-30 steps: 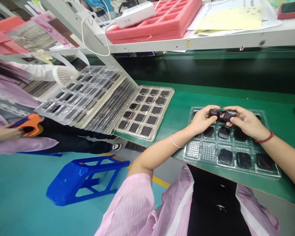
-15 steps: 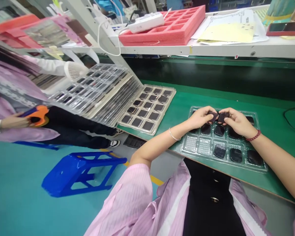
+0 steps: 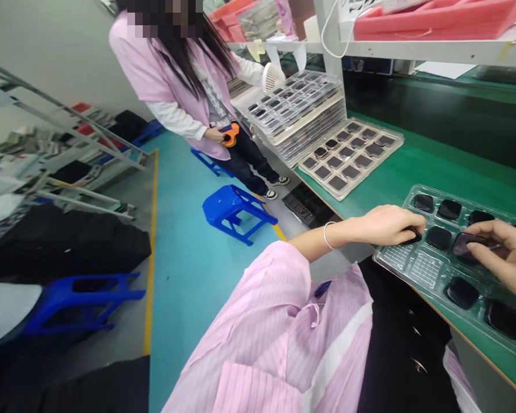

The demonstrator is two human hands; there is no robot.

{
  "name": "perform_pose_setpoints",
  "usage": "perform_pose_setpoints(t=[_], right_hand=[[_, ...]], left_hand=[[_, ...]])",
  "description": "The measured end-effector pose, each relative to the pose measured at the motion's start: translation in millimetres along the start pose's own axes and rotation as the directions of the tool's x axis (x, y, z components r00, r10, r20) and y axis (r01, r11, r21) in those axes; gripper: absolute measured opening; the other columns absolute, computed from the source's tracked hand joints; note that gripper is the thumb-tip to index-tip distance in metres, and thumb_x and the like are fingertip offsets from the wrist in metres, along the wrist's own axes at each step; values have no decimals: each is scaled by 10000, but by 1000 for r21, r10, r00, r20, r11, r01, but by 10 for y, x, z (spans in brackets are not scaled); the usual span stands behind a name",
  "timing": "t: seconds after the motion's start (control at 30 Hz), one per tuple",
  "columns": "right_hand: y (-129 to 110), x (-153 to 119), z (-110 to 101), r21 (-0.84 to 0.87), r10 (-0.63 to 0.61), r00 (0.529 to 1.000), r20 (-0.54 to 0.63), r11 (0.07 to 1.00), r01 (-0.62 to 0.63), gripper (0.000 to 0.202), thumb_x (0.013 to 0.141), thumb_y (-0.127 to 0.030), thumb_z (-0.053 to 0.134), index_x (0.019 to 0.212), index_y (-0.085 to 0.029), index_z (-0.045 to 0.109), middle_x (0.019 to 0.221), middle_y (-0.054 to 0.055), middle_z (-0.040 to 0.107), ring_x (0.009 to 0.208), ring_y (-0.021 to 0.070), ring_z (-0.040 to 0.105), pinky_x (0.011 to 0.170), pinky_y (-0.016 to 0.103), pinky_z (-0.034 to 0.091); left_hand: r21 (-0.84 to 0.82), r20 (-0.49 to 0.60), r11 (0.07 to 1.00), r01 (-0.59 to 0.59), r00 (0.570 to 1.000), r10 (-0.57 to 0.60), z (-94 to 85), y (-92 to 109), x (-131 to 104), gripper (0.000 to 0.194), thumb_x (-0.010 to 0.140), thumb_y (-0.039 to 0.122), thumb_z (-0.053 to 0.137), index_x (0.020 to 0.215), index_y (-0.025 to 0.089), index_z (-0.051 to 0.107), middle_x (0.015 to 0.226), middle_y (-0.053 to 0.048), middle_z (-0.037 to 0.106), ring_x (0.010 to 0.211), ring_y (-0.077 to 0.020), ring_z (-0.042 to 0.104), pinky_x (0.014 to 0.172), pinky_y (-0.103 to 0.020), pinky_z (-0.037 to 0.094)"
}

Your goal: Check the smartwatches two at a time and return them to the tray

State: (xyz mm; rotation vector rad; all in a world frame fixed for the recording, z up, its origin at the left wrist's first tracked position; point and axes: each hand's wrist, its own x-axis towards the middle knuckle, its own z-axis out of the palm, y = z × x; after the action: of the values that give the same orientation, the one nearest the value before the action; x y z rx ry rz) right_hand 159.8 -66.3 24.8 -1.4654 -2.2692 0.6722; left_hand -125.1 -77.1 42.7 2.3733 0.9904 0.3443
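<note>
A clear plastic tray (image 3: 384,263) lies on the green bench near my body, with dark rounded-square pieces in several pockets. Two front pockets at its left show bare ribbed bottoms. My left hand (image 3: 398,225) pinches a dark piece (image 3: 413,236) at the tray's left side. To the right, my right hand (image 3: 505,252) grips another dark piece (image 3: 463,245) between thumb and fingers, over the middle row. A second tray (image 3: 341,192) of dark square pieces lies further left on the bench, beside a tall stack of trays (image 3: 301,129).
A person (image 3: 176,86) in pink stands beyond the stack, holding an orange object (image 3: 231,134). Blue stools (image 3: 227,203) stand on the floor. A shelf (image 3: 413,50) with a red foam tray (image 3: 438,23) runs above the bench. A black tray (image 3: 305,209) lies below the bench edge.
The view has swung left. My hands, close together over the tray's back row before, are now apart and lower over it, each with a dark piece.
</note>
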Motion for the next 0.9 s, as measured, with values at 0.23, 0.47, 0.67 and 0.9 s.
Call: perform_pose_setpoints(t=[0.23, 0.47, 0.67, 0.9], right_hand=[[-302, -153, 414, -46, -186, 976, 113, 980, 192, 240, 907, -485, 521, 1024, -293, 605, 904, 23, 734, 718, 270, 709, 592, 394, 565], [-431, -277, 415, -371, -419, 903, 99, 826, 424, 301, 991, -387, 378, 1033, -227, 630, 1041, 128, 684, 935, 333, 669, 517, 382, 526], [-456, -301, 490, -502, -469, 877, 107, 736, 455, 373, 961, -367, 475, 1165, -106, 645, 1145, 230, 648, 1012, 391, 619, 746, 508, 583], [-440, -244, 181, -392, -380, 922, 72, 839, 377, 287, 945, -371, 561, 1109, -150, 642, 1139, 159, 649, 986, 324, 646, 748, 418, 571]], left_hand=[[37, 51, 999, -18, 999, 16, 139, 109, -127, 151, 946, 199, 461, 943, 199, 612, 897, -27, 671, 801, -161, 614, 636, -275, 369], [287, 48, 958, -23, 999, 9, 220, 106, -121, 199, 982, 239, 418, 966, 182, 608, 961, -55, 665, 917, -191, 601, 690, -285, 425], [440, 7, 897, 38, 999, -46, 228, 44, 48, 179, 979, 253, 473, 1019, 163, 623, 1088, -74, 655, 1040, -213, 582, 774, -293, 486], [570, 11, 818, 72, 995, -96, 164, 144, 235, 208, 987, 299, 500, 1045, 138, 617, 1026, -94, 657, 987, -245, 608, 730, -320, 494]])
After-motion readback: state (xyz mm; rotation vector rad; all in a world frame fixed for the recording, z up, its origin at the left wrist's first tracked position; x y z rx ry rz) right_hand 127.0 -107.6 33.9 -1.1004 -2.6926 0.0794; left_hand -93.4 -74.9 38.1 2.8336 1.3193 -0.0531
